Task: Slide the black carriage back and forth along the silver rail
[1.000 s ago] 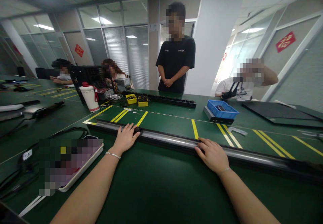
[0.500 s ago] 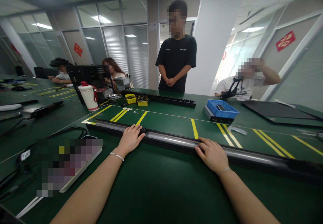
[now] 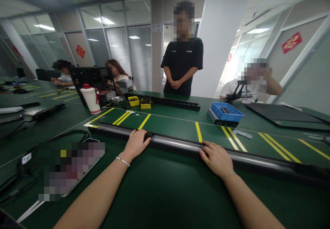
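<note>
A long black rail with a shiny metallic top [image 3: 175, 142] lies across the green table in front of me. My left hand [image 3: 135, 144] is closed around a small round black piece [image 3: 149, 135] on top of the rail, thumb on the near side and fingers over the far side. Further right, my right hand [image 3: 218, 160] grips the rail with its fingers curled over the top and far edge. The underside of the rail and the tips of several fingers are hidden.
A phone-like slab [image 3: 85, 168], its face blurred, and black cables lie at the left. Behind the rail stand a white cup [image 3: 90, 100], yellow trays [image 3: 145, 105], a black strip [image 3: 177, 104] and a blue basket [image 3: 227, 111]. A person [image 3: 182, 64] stands opposite; others sit around.
My left hand has shifted slightly to the right along the rail, and the small black piece has moved with it. My right hand stays in place.
</note>
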`<state>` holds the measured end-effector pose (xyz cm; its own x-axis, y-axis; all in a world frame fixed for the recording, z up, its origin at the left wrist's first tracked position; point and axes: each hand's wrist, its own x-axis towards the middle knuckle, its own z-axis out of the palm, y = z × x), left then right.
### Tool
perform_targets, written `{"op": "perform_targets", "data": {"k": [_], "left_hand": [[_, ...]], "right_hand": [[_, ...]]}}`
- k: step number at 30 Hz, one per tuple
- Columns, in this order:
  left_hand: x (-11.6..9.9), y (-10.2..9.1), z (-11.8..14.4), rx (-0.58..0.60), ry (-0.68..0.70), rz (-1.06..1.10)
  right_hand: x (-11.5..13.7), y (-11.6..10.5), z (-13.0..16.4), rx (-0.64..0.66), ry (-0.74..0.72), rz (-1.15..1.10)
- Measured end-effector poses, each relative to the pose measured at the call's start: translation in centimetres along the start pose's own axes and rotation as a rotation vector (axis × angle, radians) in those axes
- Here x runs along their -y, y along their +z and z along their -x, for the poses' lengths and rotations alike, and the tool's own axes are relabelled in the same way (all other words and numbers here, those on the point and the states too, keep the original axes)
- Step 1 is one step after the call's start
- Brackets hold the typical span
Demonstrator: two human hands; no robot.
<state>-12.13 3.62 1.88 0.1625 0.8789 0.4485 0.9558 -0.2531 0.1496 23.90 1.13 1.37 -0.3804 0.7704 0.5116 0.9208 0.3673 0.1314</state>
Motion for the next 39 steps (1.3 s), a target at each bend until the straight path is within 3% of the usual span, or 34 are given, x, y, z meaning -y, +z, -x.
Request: {"op": "perform_targets", "data": {"k": [5,12,16,25,31,39], "left_hand": [[-0.9,-0.3,0.0,0.029,-0.002,0.015],[-1.9,-0.4,0.4,0.164,0.256,0.118],[-2.4,-0.3,0.5,0.224,0.270,0.109],[-4.7,0.3,0.8,0.150,0.263,0.150],[-6.5,0.2,1.2,0.202,0.378,0.176],[-8.1,0.4,1.1,0.207,0.408,0.170]], "right_hand": [[0.1,-0.1,0.0,0.013,0.003,0.018],[0.1,0.0,0.0,0.010,0.007,0.025],[0.1,-0.1,0.0,0.002,-0.001,0.014],[0.2,-0.1,-0.1,0.001,0.003,0.008],[0.3,-0.1,-0.1,-0.001,0.013,0.021],[0.4,0.0,-0.2,-0.034,0.030,-0.006]]}}
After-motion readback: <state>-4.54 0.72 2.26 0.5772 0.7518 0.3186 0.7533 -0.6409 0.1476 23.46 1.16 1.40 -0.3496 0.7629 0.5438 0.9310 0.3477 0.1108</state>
